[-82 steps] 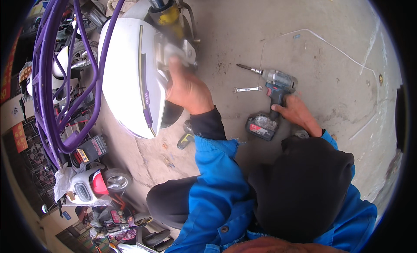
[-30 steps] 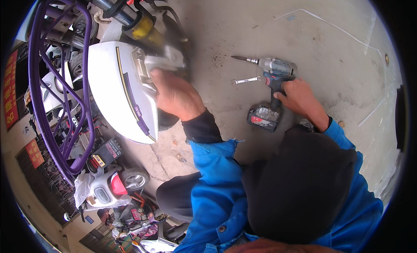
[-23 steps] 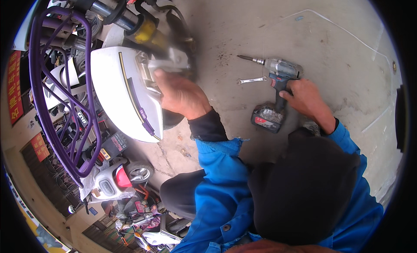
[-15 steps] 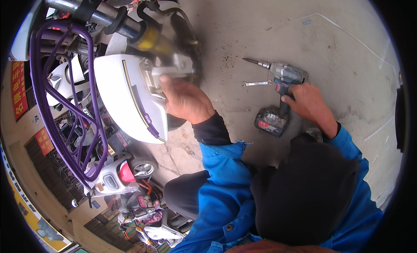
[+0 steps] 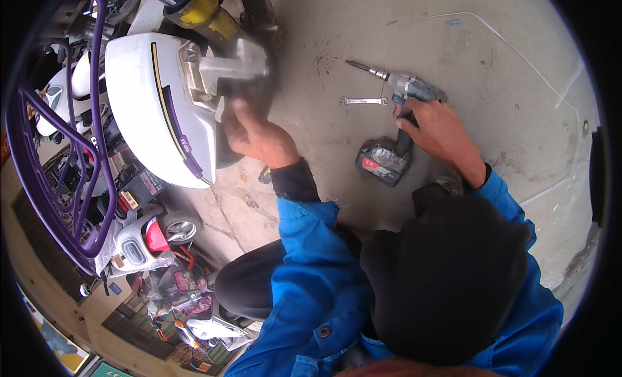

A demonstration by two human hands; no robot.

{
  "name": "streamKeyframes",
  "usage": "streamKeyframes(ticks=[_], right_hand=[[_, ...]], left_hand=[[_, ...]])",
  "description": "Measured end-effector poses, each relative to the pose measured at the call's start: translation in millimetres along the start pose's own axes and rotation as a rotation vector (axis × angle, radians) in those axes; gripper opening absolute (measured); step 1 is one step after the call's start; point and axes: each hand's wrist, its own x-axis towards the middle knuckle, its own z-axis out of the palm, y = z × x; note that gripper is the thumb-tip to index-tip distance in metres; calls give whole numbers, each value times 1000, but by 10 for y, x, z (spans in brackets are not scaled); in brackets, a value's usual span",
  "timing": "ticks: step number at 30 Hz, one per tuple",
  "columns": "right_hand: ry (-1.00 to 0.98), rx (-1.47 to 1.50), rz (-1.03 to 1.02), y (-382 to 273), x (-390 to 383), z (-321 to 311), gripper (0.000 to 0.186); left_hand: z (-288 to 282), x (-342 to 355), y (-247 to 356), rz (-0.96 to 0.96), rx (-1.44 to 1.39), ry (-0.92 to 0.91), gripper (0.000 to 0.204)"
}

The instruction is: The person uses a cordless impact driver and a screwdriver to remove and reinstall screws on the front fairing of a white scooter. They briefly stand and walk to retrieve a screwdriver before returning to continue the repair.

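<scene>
My left hand [image 5: 264, 141] is at the near edge of a white mudguard [image 5: 139, 105] with a dark and purple stripe. Its thumb points up below a silvery metal bracket [image 5: 236, 67], and its fingers curl behind the mudguard's edge, where they are largely hidden. My right hand [image 5: 444, 132] is closed round the handle of a cordless impact driver [image 5: 414, 91]. The tool lies on the floor, its long bit pointing up and left, its battery toward me. An open-ended wrench [image 5: 364, 101] lies just left of the driver.
A yellow and black fork tube [image 5: 206, 19] runs above the bracket. On the left, a purple tubular frame [image 5: 97, 118] stands in front of parked scooters and assorted parts. A white scooter with a red light [image 5: 139, 244] stands at lower left. A thin pale line crosses the concrete floor [image 5: 505, 118].
The whole view has shifted, so things sit further left and higher. My left hand has dropped away from the metal bracket toward me. My right hand stays on the impact driver.
</scene>
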Motion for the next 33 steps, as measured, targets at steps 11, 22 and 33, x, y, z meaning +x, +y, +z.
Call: streamKeyframes(ticks=[11, 22, 33], right_hand=[[-68, -248, -159, -347, 120, 617, 28], [-257, -6, -174, -959, 47, 688, 35], [-878, 346, -46, -1240, -54, 866, 46]], left_hand=[[-1329, -263, -885, 351, 1016, -1481, 18], [-2605, 8, -1118, -197, 941, -1083, 114], [-2861, 77, -863, -882, 748, -996, 87]])
